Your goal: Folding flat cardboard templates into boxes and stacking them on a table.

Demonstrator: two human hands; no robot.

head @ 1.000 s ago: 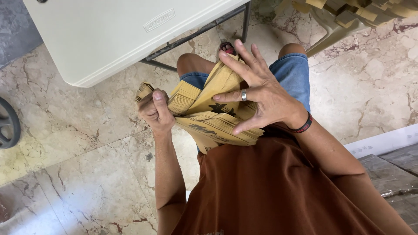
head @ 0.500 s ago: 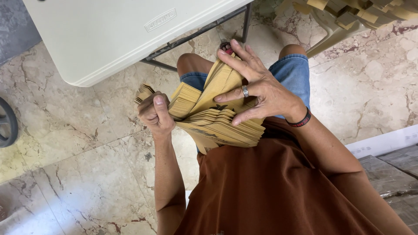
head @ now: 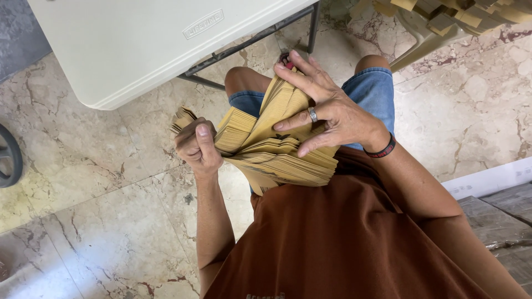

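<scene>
Held over the lap just below the white worktop (head: 138, 50), the thick stack of tan paper bags (head: 277, 149) stays clamped at its end by the left hand (head: 197, 145), while the right hand (head: 327, 113), fingers spread on top, has shifted slightly, fanning it wider than a second ago.

Table (head: 138, 50) blocks ahead (floor (head: 83, 221) left open).

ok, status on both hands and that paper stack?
Left hand gripping the left end of the tan paper stack, thumb up. Right hand spread flat on top, fingers fanning the sheets. Stack held over the lap, below the white table; nothing blocking.
</scene>
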